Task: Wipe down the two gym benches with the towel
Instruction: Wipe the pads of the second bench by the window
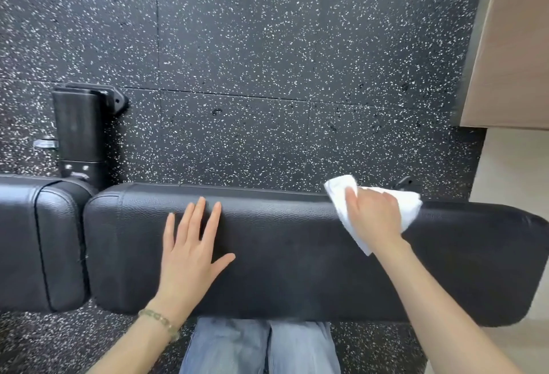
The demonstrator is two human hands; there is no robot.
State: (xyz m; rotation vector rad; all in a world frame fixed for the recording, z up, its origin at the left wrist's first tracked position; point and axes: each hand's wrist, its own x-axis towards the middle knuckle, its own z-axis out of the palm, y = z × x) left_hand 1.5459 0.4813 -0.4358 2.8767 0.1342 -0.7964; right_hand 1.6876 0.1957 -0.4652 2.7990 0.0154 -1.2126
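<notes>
Head view: mid-wipe on black padded bench [297, 269], right hand [371, 216] clutching white cloth towel [408, 204], left hand [190, 255] flat alongside; next, likely sweeping leftward.

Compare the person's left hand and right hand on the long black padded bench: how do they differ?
The left hand lies flat and splayed on bare padding; the right hand curls round a white cloth towel. The left hand sits mid-pad; the right hand is at the far edge. The left wrist wears a beaded bracelet; the right wrist is bare. Both rest on the long black padded bench.
</notes>
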